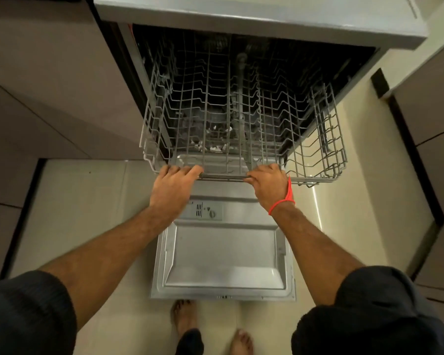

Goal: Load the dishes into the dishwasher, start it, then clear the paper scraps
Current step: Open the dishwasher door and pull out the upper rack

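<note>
Dishwasher at 12 o'clock, door folded down flat toward 6. Wire rack drawn partway out above the door; no dishes seen in it. Left hand curls over the rack's front rail at about 9 o'clock of the rail's middle, fingers wrapped. Right hand grips the same rail toward 3 o'clock, red thread at its wrist. White paper scraps lie beneath the rack, at 12 o'clock between the hands.
</note>
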A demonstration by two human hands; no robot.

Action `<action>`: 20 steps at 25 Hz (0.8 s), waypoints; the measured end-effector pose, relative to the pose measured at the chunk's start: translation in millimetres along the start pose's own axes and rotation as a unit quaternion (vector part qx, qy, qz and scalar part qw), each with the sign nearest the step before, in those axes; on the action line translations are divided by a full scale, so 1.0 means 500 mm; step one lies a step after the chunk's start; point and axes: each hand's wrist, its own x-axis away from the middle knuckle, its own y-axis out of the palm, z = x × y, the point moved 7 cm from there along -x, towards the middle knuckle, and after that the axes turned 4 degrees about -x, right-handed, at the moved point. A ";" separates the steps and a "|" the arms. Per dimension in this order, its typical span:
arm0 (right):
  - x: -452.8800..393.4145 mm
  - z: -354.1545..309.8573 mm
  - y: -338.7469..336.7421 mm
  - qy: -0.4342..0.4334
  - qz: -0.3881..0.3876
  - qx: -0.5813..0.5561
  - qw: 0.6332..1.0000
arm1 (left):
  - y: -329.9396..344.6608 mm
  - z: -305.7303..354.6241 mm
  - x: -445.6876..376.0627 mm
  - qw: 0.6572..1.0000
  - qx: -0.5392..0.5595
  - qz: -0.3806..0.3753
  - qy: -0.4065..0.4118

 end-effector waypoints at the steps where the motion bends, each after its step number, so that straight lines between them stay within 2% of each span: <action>1: 0.028 0.000 0.002 0.001 -0.017 0.004 1.000 | -0.002 0.012 0.025 1.000 0.006 -0.014 -0.002; 7: 0.108 0.002 -0.011 0.005 -0.083 0.035 0.996 | -0.002 0.066 0.104 0.996 0.046 -0.051 -0.055; 11: 0.151 -0.011 0.012 -0.004 -0.108 0.026 0.994 | 0.007 0.065 0.153 0.997 0.024 -0.069 -0.036; 14: 0.237 -0.033 0.051 -0.025 -0.101 0.040 0.994 | 0.006 0.065 0.241 0.999 -0.001 -0.046 0.000; 17: 0.327 -0.050 0.073 -0.030 -0.067 0.006 0.997 | 0.007 0.077 0.330 0.999 -0.037 -0.020 0.032; 20: 0.359 -0.050 0.092 -0.043 -0.079 0.017 0.996 | 0.010 0.092 0.364 0.999 -0.026 -0.031 0.003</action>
